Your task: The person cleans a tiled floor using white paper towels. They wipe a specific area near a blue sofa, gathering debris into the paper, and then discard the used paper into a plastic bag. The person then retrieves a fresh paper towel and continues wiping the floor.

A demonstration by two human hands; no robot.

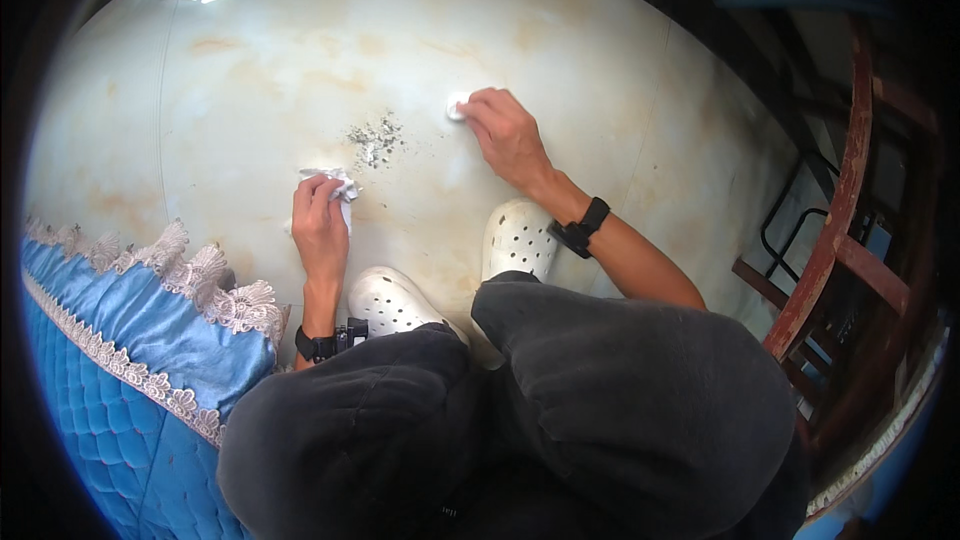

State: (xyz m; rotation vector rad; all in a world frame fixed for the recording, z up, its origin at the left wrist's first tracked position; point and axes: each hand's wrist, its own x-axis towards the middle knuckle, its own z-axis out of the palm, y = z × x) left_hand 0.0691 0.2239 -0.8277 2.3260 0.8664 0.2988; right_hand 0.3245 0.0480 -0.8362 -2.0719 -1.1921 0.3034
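Observation:
My left hand (321, 221) is closed on a crumpled white tissue (346, 191), low over the floor in front of my shoe. Further forward and to the right, my right hand (506, 131) pinches a small white wad (455, 105), possibly folded tissue, at the floor. Between the two hands lies a scattered patch of dark and whitish crumbs (375, 139) on the pale marbled floor (247, 105). Each wrist wears a black strap with a small device. The undersides of the tissue and the wad are hidden.
White perforated clogs (394, 300) are on my feet, close behind the hands. A blue quilted cover (112, 420) with a lace-trimmed ruffle (172, 292) is at the lower left. Worn red-brown wooden furniture (832, 240) and a black metal frame (795, 232) stand at the right.

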